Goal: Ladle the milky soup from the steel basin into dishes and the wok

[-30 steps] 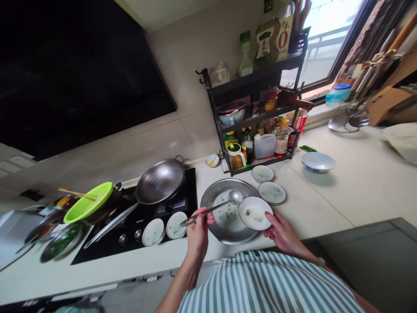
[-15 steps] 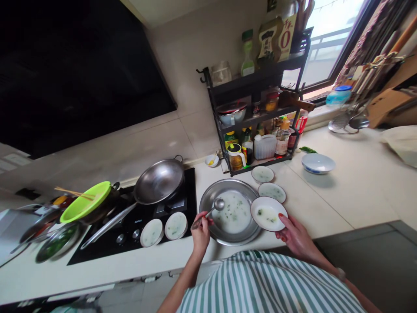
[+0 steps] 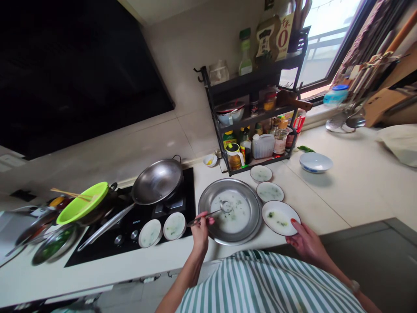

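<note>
My left hand [image 3: 201,232] is closed around the handle of a metal ladle [image 3: 225,207], whose bowl dips into whitish soup with green bits. That soup lies in a wide steel basin [image 3: 208,189] on the counter. With its fingers on the right rim, my right hand [image 3: 306,241] holds a white dark-rimmed bowl [image 3: 276,213] containing a little soup. Behind it stand two filled bowls, one nearer [image 3: 270,191] and one farther [image 3: 261,174]. Two more filled bowls, a left one [image 3: 150,233] and a right one [image 3: 175,226], sit at the hob's front edge.
A steel wok [image 3: 158,180] rests on the black hob [image 3: 97,248], its long handle pointing front left. Farther left is a lime-green basket [image 3: 83,204] with chopsticks. A black spice rack [image 3: 257,117] stands behind the basin. On the right counter is a pale shallow bowl [image 3: 316,162].
The bowl in my right hand has moved right, away from the basin, and sits lower. My left hand has brought the ladle's bowl rightward and down into the soup.
</note>
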The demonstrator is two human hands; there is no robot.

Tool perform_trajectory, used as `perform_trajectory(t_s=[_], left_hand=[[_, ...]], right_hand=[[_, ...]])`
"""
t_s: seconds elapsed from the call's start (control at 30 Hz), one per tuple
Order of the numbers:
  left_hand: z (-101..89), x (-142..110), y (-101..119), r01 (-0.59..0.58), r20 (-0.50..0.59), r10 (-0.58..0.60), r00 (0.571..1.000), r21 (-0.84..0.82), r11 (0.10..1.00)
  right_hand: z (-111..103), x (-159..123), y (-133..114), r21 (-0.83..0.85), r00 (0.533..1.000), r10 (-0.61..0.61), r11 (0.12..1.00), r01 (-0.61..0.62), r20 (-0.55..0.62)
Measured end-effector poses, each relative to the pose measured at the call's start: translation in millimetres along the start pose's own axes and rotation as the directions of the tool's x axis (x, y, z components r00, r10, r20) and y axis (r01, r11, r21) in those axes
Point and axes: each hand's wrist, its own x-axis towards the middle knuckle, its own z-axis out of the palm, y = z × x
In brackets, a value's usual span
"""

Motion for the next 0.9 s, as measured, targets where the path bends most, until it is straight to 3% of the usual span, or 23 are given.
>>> perform_trajectory(t_s=[0.5, 0.9], left_hand=[[-5.5, 1, 6, -0.042, -0.004, 0.042, 0.999, 0.001, 0.999], [-10.8, 2, 9, -0.001, -0.038, -0.002, 0.999, -0.092, 0.996]], right_hand=[[-13, 3, 9, -0.008, 1.0, 0.004, 1.0, -0.004, 0.004], [-7, 3, 9, -0.008, 1.0, -0.018, 1.0, 0.018, 0.015]])
